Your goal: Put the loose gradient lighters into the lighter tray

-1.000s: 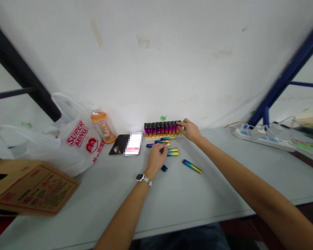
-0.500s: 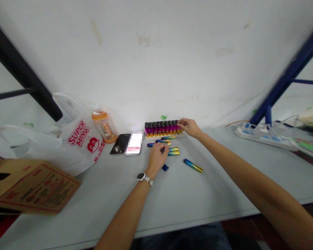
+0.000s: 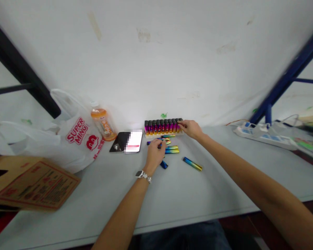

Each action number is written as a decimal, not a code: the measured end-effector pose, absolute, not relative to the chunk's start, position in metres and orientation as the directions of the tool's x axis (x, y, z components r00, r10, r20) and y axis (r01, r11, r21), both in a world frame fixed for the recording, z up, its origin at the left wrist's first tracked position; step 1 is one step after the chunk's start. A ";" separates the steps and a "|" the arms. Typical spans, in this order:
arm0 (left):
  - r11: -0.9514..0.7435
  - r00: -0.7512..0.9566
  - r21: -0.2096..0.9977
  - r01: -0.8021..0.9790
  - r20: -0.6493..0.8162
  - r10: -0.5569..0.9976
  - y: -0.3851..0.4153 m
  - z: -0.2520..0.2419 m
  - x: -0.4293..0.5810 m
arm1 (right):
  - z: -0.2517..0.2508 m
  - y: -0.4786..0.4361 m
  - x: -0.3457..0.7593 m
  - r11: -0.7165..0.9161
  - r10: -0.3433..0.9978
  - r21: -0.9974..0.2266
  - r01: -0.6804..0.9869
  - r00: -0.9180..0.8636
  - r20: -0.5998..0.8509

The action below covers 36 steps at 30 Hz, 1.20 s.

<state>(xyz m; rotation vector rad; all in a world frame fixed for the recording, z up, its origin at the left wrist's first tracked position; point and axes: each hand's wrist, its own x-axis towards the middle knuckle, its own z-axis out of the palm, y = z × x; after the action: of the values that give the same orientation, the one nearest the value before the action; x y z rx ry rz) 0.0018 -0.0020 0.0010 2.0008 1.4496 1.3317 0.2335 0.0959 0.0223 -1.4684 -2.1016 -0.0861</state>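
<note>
Grey worktop (image 3: 203, 194), back edge by a white wall.
Right hand (image 3: 191, 128) pinches the lighter rack (image 3: 163, 127); left hand (image 3: 155, 155) curls over loose lighters (image 3: 172, 150) (grip unclear).

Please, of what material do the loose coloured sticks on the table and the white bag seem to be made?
The loose sticks look like metal or metallised plastic: glossy, with a blue-to-gold rainbow sheen; which one cannot be told. The white bag seems thin plastic film: it is crumpled, slightly translucent and carries red print.
</note>
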 end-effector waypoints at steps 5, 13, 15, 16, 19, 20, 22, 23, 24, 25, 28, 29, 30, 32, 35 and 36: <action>-0.302 -0.261 0.852 0.428 0.437 0.861 0.003 0.013 -0.019 | 0.003 0.075 0.232 0.258 0.897 -0.176 0.950 -0.168 0.408; -0.272 -0.335 0.948 0.167 0.314 0.889 0.012 0.008 -0.031 | 0.000 0.017 0.214 0.206 0.892 -0.400 0.893 -0.003 0.451; -0.283 -0.342 0.949 0.139 0.314 0.886 0.012 0.006 -0.029 | 0.001 -0.008 0.209 0.220 0.910 -0.372 0.902 -0.051 0.412; -0.282 -0.342 0.950 0.133 0.312 0.887 0.011 0.005 -0.027 | 0.002 -0.019 0.207 0.240 0.919 -0.343 0.908 -0.100 0.381; -0.294 -0.271 0.938 0.186 0.336 0.902 0.005 0.001 -0.014 | 0.004 -0.041 0.205 0.285 0.930 -0.285 0.915 -0.193 0.312; -0.314 -0.224 0.923 0.224 0.362 0.905 0.002 -0.001 -0.008 | 0.004 -0.044 0.204 0.290 0.930 -0.268 0.919 -0.205 0.306; -0.356 -0.122 0.889 0.287 0.403 0.907 -0.004 -0.003 0.004 | 0.006 -0.041 0.203 0.279 0.931 -0.233 0.932 -0.203 0.303; -0.381 -0.078 0.870 0.313 0.424 0.902 -0.007 -0.003 0.009 | 0.007 -0.037 0.202 0.267 0.933 -0.217 0.939 -0.196 0.303; -0.406 -0.037 0.850 0.336 0.442 0.896 -0.010 -0.003 0.013 | 0.008 -0.031 0.201 0.250 0.935 -0.204 0.947 -0.182 0.304; -0.426 -0.005 0.833 0.353 0.457 0.889 -0.012 -0.003 0.015 | 0.009 -0.025 0.199 0.228 0.938 -0.194 0.954 -0.163 0.305; -0.458 0.040 0.808 0.370 0.478 0.877 -0.015 -0.003 0.018 | 0.011 -0.003 0.195 0.131 0.952 -0.179 0.975 -0.073 0.298; -0.460 0.041 0.809 0.367 0.480 0.877 -0.015 -0.003 0.017 | 0.011 0.004 0.194 0.091 0.957 -0.181 0.979 -0.035 0.289; -0.461 0.042 0.809 0.363 0.481 0.876 -0.015 -0.003 0.016 | 0.011 0.010 0.193 0.055 0.961 -0.189 0.980 0.000 0.276; -0.472 0.050 0.802 0.365 0.489 0.871 -0.013 -0.002 0.014 | 0.012 0.021 0.191 0.009 0.965 -0.223 0.975 0.049 0.257; -0.515 0.106 0.752 0.411 0.522 0.847 -0.011 -0.001 0.014 | 0.013 0.033 0.191 -0.021 0.960 -0.323 0.946 0.109 0.258; -0.529 0.125 0.730 0.433 0.533 0.837 -0.010 -0.001 0.014 | 0.014 0.035 0.191 -0.032 0.955 -0.362 0.932 0.134 0.263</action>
<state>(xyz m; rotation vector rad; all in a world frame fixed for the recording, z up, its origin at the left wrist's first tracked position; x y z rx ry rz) 0.0137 -0.0097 -0.0007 2.0123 1.2266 1.3769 0.1913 0.0353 0.0144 -1.9766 -1.8104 0.0714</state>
